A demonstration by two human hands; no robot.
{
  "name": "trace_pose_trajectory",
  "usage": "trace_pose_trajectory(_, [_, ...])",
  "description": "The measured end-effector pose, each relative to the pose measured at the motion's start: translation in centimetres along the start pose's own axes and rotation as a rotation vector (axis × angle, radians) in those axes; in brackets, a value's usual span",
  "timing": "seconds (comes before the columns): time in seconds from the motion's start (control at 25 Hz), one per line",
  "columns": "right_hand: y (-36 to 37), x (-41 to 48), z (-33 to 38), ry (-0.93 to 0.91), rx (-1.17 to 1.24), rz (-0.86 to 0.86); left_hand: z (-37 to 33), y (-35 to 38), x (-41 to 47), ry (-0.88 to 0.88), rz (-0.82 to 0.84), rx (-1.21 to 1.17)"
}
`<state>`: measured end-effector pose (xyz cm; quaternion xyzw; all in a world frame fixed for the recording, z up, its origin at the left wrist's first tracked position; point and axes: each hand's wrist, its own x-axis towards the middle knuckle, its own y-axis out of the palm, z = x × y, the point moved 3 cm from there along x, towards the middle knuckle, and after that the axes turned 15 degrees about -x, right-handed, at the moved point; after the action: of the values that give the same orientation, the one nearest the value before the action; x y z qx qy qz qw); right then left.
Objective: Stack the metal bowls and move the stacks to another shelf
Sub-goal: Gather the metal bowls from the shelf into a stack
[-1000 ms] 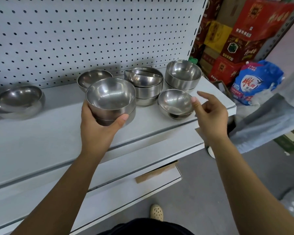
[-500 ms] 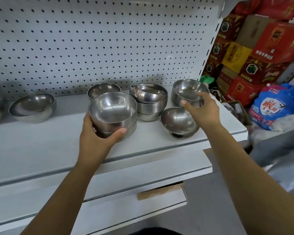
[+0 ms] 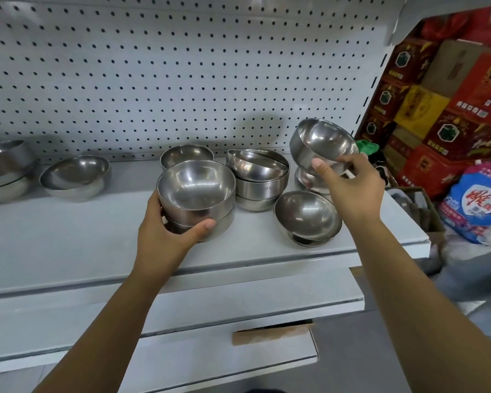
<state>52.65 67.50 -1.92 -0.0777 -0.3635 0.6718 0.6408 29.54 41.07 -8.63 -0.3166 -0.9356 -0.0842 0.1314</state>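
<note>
My left hand [image 3: 165, 236] grips a two-bowl metal stack [image 3: 196, 194] standing on the white shelf [image 3: 68, 245]. My right hand [image 3: 349, 188] holds a single metal bowl [image 3: 321, 143] by its rim, tilted and lifted above another bowl [image 3: 306, 181] at the back right. Behind the stack sits a lone bowl [image 3: 186, 156]. A middle stack [image 3: 257, 177] carries a tilted bowl on top. A tilted bowl [image 3: 306, 217] rests on a base at the front right.
More bowls stand at the far left: one alone [image 3: 74, 177] and a stack [image 3: 3, 168] cut by the frame edge. A pegboard [image 3: 153, 75] backs the shelf. Lower shelves [image 3: 238, 302] jut out below. Red cartons [image 3: 442, 109] and a blue bag [image 3: 479, 199] sit right.
My right hand reached to the back-right stack, took its top bowl by the rim and lifted it. My left hand stayed on the two-bowl stack.
</note>
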Motion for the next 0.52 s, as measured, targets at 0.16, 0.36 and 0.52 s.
trace_pose_trajectory(0.16, [-0.3,-0.9,3.4,-0.084,0.119,0.018,-0.1,-0.1,0.0,-0.008,-0.013,-0.005])
trace_pose_trajectory(0.36, [0.4,-2.9,7.5,-0.185,0.24,0.119,0.3,-0.4,0.0,-0.018,0.013,-0.041])
trace_pose_trajectory(0.52, [2.8,-5.5,9.9,-0.304,0.376,0.3,0.4,-0.8,-0.1,-0.017,-0.026,-0.063])
